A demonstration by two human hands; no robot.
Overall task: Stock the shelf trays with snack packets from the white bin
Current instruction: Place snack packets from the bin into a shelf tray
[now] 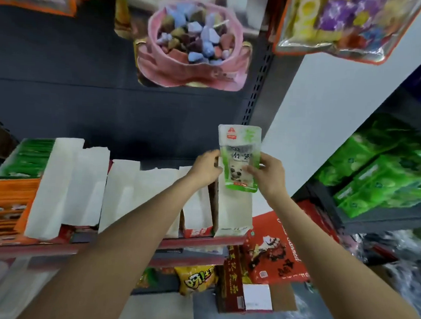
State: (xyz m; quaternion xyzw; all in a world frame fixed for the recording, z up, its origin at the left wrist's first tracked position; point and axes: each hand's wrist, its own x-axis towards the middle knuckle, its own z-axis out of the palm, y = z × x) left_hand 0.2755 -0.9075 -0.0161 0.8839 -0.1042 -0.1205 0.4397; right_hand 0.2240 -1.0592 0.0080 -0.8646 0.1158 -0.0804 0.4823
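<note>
Packet (240, 158), green with panda print, held upright above rightmost tray (233, 209); left hand (205, 168) and right hand (267, 174) pinch its side edges, apparently aligning it for insertion.

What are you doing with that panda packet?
A person is stocking a shop shelf. Both hands hold one green and white snack packet with a panda on it: the left hand pinches its left edge and the right hand grips its right side. The packet is upright above the white shelf trays, not yet in one. More green packets already sit in a tray at the far left.
</note>
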